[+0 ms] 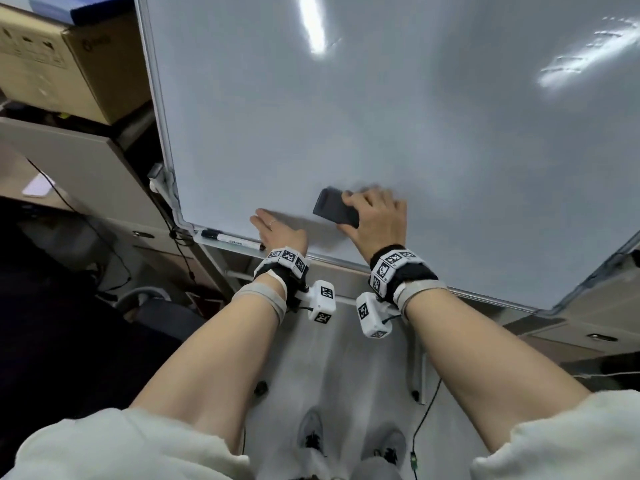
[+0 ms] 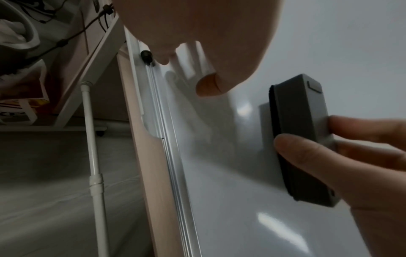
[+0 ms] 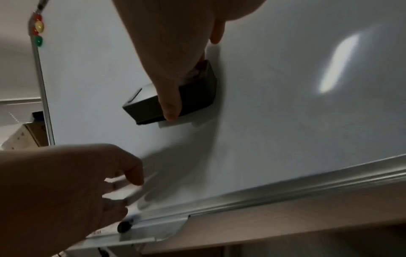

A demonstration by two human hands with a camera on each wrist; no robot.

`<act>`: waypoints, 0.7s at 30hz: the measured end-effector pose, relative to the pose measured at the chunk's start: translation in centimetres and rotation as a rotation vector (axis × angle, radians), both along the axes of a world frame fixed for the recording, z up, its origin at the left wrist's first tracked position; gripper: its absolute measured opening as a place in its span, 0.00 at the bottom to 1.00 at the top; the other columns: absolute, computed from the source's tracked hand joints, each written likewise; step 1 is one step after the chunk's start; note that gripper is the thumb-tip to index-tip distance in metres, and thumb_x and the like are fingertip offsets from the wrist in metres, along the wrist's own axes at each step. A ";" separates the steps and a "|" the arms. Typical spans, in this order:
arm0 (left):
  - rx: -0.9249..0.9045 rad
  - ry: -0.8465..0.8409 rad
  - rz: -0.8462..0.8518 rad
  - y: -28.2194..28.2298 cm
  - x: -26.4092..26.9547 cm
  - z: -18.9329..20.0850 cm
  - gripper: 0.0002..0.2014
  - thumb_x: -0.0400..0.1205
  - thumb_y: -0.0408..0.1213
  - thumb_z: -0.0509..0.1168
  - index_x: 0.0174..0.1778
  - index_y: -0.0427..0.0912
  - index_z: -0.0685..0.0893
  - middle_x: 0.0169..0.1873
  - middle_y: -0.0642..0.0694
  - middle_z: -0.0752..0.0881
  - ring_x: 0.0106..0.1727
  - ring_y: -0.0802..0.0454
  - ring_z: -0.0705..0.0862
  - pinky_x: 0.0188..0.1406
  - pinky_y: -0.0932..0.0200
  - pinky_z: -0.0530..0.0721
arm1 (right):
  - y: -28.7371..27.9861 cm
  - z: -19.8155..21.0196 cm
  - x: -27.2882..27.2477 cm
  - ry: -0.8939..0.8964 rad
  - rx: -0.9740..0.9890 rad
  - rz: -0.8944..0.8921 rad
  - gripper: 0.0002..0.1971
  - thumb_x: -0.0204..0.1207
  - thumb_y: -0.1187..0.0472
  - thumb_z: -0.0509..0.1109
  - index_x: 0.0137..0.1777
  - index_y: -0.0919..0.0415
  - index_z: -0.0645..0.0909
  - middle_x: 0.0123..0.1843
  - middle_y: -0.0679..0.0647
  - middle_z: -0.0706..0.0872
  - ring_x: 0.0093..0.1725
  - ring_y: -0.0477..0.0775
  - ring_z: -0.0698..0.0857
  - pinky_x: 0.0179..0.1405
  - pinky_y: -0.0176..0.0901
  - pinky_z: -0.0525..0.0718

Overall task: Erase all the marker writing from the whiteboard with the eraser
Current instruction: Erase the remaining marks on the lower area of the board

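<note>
The whiteboard (image 1: 381,116) fills the head view, and I see no marker writing on it, only glare from lights. My right hand (image 1: 358,213) grips a dark grey eraser (image 1: 333,206) and presses its felt face against the board low in the middle. In the right wrist view the thumb lies across the eraser (image 3: 195,97). The left wrist view shows the eraser (image 2: 305,139) pinched between thumb and fingers. My left hand (image 1: 275,230) rests with straight fingers on the board near its lower left corner, holding nothing.
A black-capped marker (image 1: 231,239) lies in the tray (image 1: 214,242) under the board's lower left corner, just below my left hand. Red, yellow and green magnets (image 3: 38,29) sit at the board's edge. Cardboard boxes (image 1: 69,60) and cabinets stand to the left.
</note>
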State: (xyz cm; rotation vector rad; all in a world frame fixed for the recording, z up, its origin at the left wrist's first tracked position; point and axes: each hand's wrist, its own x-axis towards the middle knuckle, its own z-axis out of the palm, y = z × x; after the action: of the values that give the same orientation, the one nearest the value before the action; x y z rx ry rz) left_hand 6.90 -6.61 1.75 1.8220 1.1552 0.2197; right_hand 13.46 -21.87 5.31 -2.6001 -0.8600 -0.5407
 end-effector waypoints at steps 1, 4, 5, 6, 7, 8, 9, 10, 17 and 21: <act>0.003 -0.007 0.005 0.0 0.0 -0.1 0.46 0.78 0.28 0.61 0.88 0.39 0.38 0.87 0.43 0.38 0.86 0.37 0.58 0.83 0.46 0.64 | 0.1 0.1 0.0 0.006 -0.007 0.015 0.28 0.59 0.46 0.87 0.60 0.47 0.85 0.56 0.52 0.85 0.57 0.60 0.80 0.51 0.54 0.69; -0.018 -0.032 0.017 0.0 -0.2 -0.2 0.47 0.77 0.28 0.60 0.88 0.41 0.39 0.87 0.46 0.38 0.86 0.38 0.60 0.81 0.45 0.68 | 0.5 3.1 1.4 -0.056 0.072 -0.058 0.27 0.61 0.45 0.85 0.61 0.48 0.85 0.57 0.52 0.85 0.58 0.60 0.80 0.52 0.52 0.66; -0.027 -0.051 0.016 0.1 -0.3 -0.1 0.47 0.77 0.27 0.59 0.88 0.41 0.39 0.87 0.47 0.38 0.86 0.39 0.60 0.81 0.46 0.69 | 0.8 4.5 2.1 -0.098 0.120 -0.098 0.27 0.62 0.45 0.84 0.61 0.47 0.85 0.56 0.51 0.85 0.58 0.60 0.80 0.52 0.51 0.64; -0.032 -0.064 0.012 0.2 -0.5 0.0 0.46 0.77 0.26 0.59 0.88 0.42 0.40 0.87 0.48 0.39 0.86 0.40 0.60 0.81 0.47 0.70 | 1.0 5.8 2.7 -0.130 0.170 -0.135 0.26 0.62 0.45 0.83 0.61 0.47 0.85 0.55 0.51 0.85 0.57 0.60 0.80 0.53 0.50 0.64; -0.037 -0.076 0.010 0.3 -0.7 0.1 0.46 0.77 0.25 0.58 0.88 0.42 0.41 0.87 0.48 0.39 0.86 0.40 0.61 0.81 0.47 0.70 | 1.1 6.7 3.0 -0.155 0.206 -0.160 0.26 0.62 0.45 0.83 0.60 0.47 0.84 0.54 0.51 0.85 0.56 0.60 0.80 0.53 0.50 0.64; -0.041 -0.083 0.012 0.6 -0.9 0.1 0.45 0.77 0.24 0.58 0.88 0.42 0.42 0.87 0.48 0.41 0.85 0.41 0.62 0.81 0.47 0.71 | 1.3 7.1 3.2 -0.175 0.225 -0.172 0.26 0.62 0.45 0.83 0.60 0.47 0.84 0.53 0.51 0.85 0.56 0.60 0.79 0.53 0.50 0.64; -0.045 -0.092 0.009 0.8 -1.2 0.1 0.44 0.78 0.23 0.58 0.89 0.42 0.44 0.87 0.47 0.43 0.85 0.41 0.62 0.81 0.48 0.70 | 1.5 7.0 3.1 -0.186 0.231 -0.183 0.25 0.62 0.45 0.83 0.60 0.47 0.84 0.53 0.51 0.84 0.55 0.60 0.79 0.53 0.50 0.65; -0.042 -0.101 0.008 1.1 -1.5 0.2 0.43 0.78 0.23 0.57 0.88 0.41 0.46 0.87 0.46 0.45 0.85 0.42 0.62 0.82 0.49 0.68 | 1.9 6.4 2.7 -0.188 0.225 -0.191 0.25 0.62 0.45 0.83 0.59 0.47 0.84 0.53 0.52 0.84 0.55 0.61 0.79 0.53 0.50 0.65; 0.026 -0.150 0.093 3.8 -3.6 -0.1 0.34 0.79 0.27 0.60 0.84 0.44 0.63 0.79 0.44 0.71 0.74 0.42 0.78 0.72 0.51 0.77 | 4.6 -1.9 -2.9 0.092 -0.163 0.053 0.28 0.60 0.49 0.87 0.61 0.47 0.83 0.59 0.54 0.83 0.61 0.64 0.78 0.57 0.58 0.72; 0.075 -0.106 0.205 5.8 -5.7 -0.8 0.25 0.80 0.31 0.61 0.76 0.46 0.73 0.72 0.46 0.78 0.66 0.44 0.83 0.65 0.53 0.79 | 5.8 -3.0 -3.8 0.239 -0.266 0.049 0.25 0.69 0.43 0.82 0.65 0.44 0.82 0.66 0.51 0.82 0.67 0.63 0.75 0.62 0.56 0.68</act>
State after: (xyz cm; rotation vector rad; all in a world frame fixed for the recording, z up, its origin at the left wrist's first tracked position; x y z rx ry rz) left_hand 1.17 -0.82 0.91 1.7334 1.2728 0.4782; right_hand 9.65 -16.04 2.28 -2.7952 -0.9667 -0.1014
